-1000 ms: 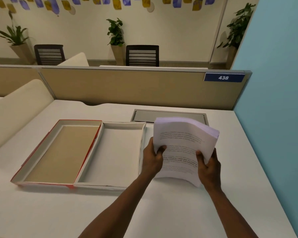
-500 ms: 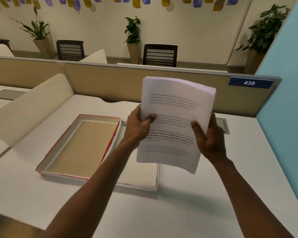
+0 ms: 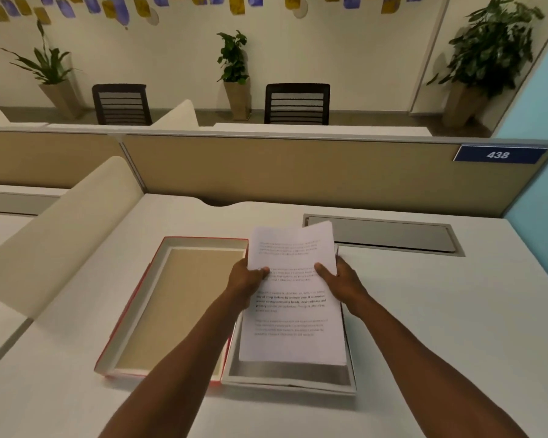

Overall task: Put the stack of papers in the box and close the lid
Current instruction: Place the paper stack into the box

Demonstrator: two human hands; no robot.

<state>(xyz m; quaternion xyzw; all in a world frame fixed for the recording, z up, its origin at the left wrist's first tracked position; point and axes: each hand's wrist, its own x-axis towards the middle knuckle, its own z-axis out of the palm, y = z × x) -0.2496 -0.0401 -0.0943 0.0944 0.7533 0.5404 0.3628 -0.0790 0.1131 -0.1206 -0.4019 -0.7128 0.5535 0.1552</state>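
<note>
A white stack of printed papers (image 3: 293, 327) lies tilted in the white box tray (image 3: 288, 379), its near end down inside the tray and its far end raised. My left hand (image 3: 246, 278) grips the stack's left edge and my right hand (image 3: 340, 279) grips its right edge, thumbs on top. The box's red-edged lid (image 3: 178, 305) lies open, inside up, joined to the tray's left side. The stack hides most of the tray's floor.
The box sits on a white desk (image 3: 456, 327). A grey cable hatch (image 3: 386, 235) is set into the desk behind the box. A beige partition (image 3: 298, 172) closes the far edge, a curved cream divider (image 3: 64, 229) stands at the left, a blue wall at the right.
The stack was held up in front of the partition half a second ago. Both hands have brought it down and into the white tray.
</note>
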